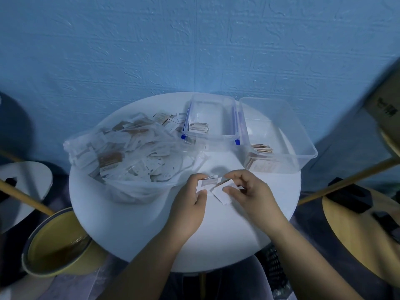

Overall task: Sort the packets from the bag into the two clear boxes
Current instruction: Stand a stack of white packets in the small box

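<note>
I see the left grip (pixel 188 207) pinching a small printed packet (pixel 208 182) and the right grip (pixel 252 191) pinching a white packet (pixel 224 195), both over the worktop (pixel 129 224) near the open bag (pixel 121 148). Behind them, the blue-clipped box (pixel 207 113) and the larger box (pixel 281 118) each hold stacked packets.

From here I read the desk (pixel 134 224) as smooth, matt white. The bag (pixel 121 152) is thin clear plastic film, crinkled and faintly shiny. The packets (pixel 162 119) look like matt paper. The left box (pixel 211 118) and the right box (pixel 287 135) are hard transparent plastic with a slight gloss; the clips (pixel 237 141) are opaque blue plastic. The wall (pixel 129 50) looks rough, with raised ridges.
</note>
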Available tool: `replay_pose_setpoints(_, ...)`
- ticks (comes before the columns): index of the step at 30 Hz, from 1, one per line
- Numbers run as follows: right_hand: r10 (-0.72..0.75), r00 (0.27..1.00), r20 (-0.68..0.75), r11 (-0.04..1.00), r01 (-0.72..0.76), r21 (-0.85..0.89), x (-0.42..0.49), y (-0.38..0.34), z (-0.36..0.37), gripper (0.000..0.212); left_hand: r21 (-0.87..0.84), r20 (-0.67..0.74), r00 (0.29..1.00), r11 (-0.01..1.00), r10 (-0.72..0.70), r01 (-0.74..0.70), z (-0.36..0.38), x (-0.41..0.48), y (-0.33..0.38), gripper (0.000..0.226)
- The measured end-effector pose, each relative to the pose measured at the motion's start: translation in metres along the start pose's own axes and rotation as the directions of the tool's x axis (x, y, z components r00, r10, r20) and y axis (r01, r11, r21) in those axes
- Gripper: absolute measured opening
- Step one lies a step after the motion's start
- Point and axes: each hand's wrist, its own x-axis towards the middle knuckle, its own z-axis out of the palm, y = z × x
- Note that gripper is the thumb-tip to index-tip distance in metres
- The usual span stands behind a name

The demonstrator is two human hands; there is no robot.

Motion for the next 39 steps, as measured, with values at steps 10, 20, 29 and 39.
replay_pose_setpoints(10, 0.038, 0.994, -0.101, 0.988, -0.022, 0.155, 0.003, 0.007, 0.004, 0.021, 0.016, 0.047, 0.997, 0.998, 0.065, -0.066, 0.003, -0.003, -0.003, 0.032)
replay_pose_setpoints(20, 0.029, 1.000, 0.002, 0.979, -0.029, 0.203, 0.000, 0.000, 0.023, 0.025, 0.115, 0.031, 0.984, 0.978, 0.174, -0.176, 0.008, -0.005, -0.006, 0.042)
replay_pose_setpoints(29, -0.039, 0.999, 0.031, 0.991, 0.035, 0.129, -0.008, 0.001, 0.043, 0.026, 0.404, -0.154, 0.964, 0.904, 0.216, -0.138, 0.008, -0.017, -0.018, 0.048)
replay_pose_setpoints(39, -0.213, 0.963, 0.167, 0.966, 0.233, -0.112, -0.007, 0.010, 0.017, 0.046, 0.369, -0.184, 0.959, 0.920, 0.214, -0.135, 0.002, -0.011, -0.013, 0.031)
